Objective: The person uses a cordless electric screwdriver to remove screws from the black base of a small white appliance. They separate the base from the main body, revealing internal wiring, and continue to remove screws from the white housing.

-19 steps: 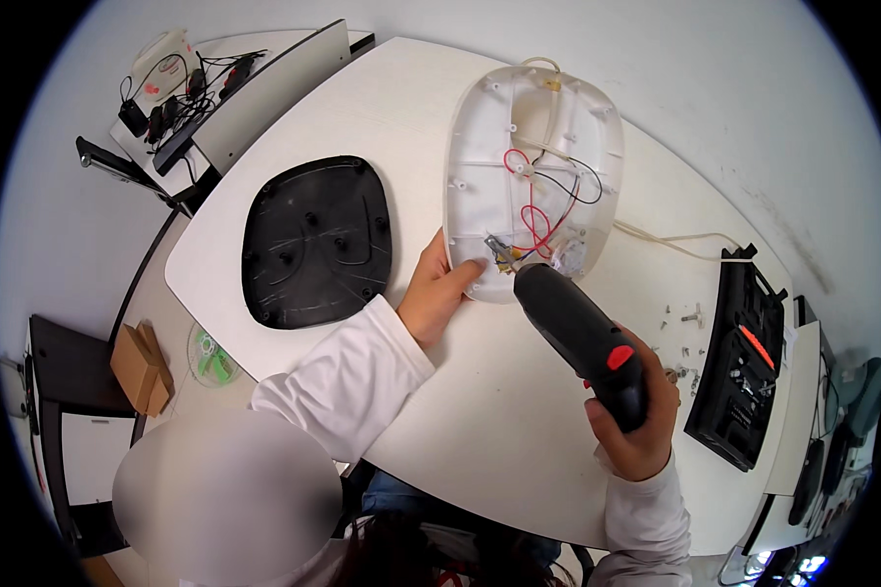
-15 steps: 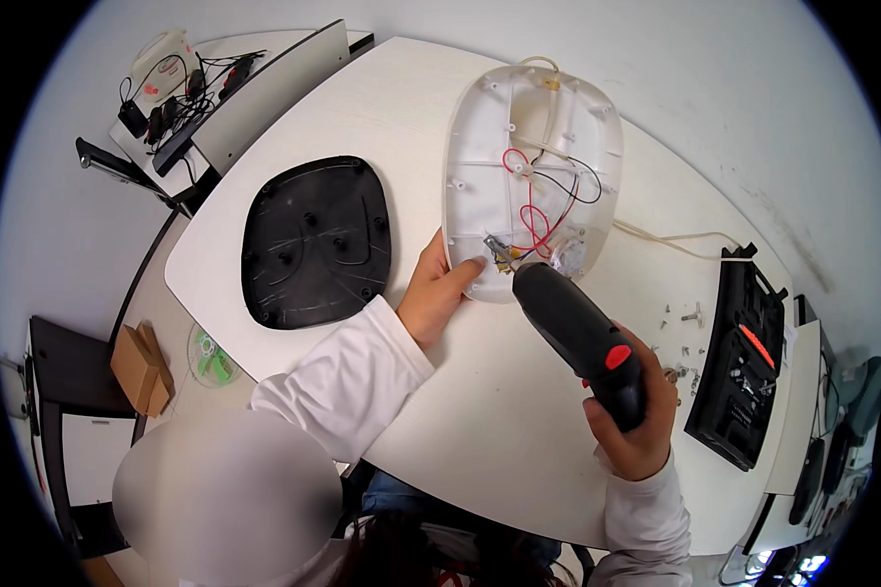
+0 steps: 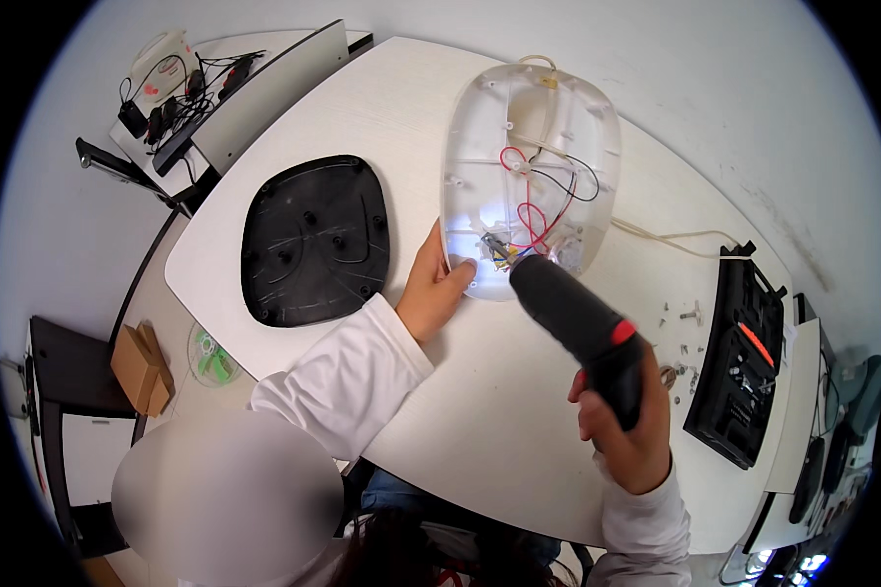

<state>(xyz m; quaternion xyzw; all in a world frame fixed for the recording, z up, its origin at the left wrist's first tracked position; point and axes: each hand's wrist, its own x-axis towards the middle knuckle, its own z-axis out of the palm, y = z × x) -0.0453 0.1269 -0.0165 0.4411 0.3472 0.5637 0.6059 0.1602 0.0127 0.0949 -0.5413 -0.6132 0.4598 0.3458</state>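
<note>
My left hand (image 3: 435,290) is closed round the lower left edge of a white plastic housing (image 3: 476,186), thumb on its inside. The housing lies open side up, with ribs, screw posts and red and black wires (image 3: 531,212) in it. My right hand (image 3: 634,430) grips a black and red electric screwdriver (image 3: 573,313) by the handle, fingers round the red trigger. Its tip meets a small metal part (image 3: 492,242) near the housing's lower end; the exact contact is hard to see. A bright light falls around that spot.
Left of the housing lies a black plastic cover (image 3: 315,243). Loose screws (image 3: 692,313) and an open black tool case (image 3: 739,362) are on the right. A pale cable (image 3: 666,240) runs from the housing toward the case. A round bowl (image 3: 211,356) stands beyond the table's left edge.
The screwdriver's light has come on and brightens the housing's lower part. The screwdriver's handle has turned and shifted slightly left with my right hand. My left hand has shifted slightly with the housing.
</note>
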